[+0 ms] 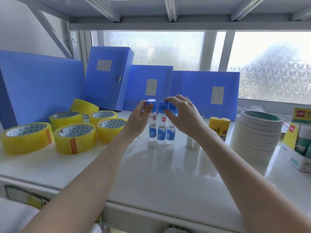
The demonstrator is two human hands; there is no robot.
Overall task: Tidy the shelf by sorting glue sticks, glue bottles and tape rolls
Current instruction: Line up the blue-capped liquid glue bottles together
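Observation:
Three blue-capped glue bottles stand side by side mid-shelf. My left hand (143,111) pinches the cap of the left glue bottle (152,126). My right hand (180,113) grips the caps of the middle glue bottle (161,130) and the right glue bottle (170,133). Several yellow tape rolls (75,138) lie grouped at the left. Two yellow-capped glue sticks (219,126) stand right of the bottles, with two small white tubes (191,142) in front of them. A stack of white tape rolls (257,137) rises at the right.
Blue file boxes (107,78) lean along the back of the white shelf (168,174), in front of a frosted window. An opened carton of glue products (297,147) sits at the far right edge. A shelf frame hangs overhead.

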